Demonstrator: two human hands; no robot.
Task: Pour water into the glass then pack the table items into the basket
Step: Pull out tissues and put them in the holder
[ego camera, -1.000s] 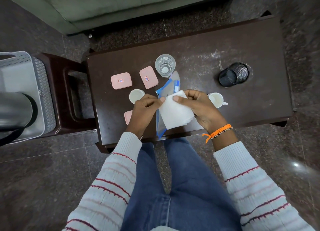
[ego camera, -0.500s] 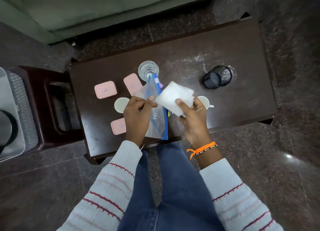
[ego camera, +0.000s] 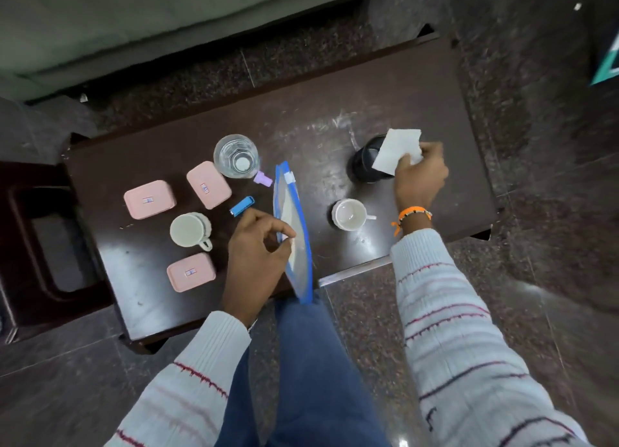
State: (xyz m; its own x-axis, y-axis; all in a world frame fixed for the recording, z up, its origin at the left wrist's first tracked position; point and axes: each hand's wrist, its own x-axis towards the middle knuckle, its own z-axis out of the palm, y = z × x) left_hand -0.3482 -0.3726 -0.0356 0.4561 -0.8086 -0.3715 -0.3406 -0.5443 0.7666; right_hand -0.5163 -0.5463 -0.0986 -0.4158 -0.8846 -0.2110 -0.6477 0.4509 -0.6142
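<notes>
Two hands busy. Our right hand [ego camera: 420,175] grips a white folded tissue [ego camera: 397,150], held over the black mesh cup [ego camera: 365,165] at the far right of the table [ego camera: 418,94]. Our left hand [ego camera: 259,245] pinches the edge of a clear zip bag [ego camera: 294,225] with blue seams, held upright near the front edge. Glass [ego camera: 236,156] with water stands far centre. Three pink boxes [ego camera: 149,199] sit left, a white cup [ego camera: 190,229] between them; a second white cup [ego camera: 350,214] sits below our right hand. Blue clip [ego camera: 242,206] and a small lilac piece [ego camera: 263,179] lie near the glass.
</notes>
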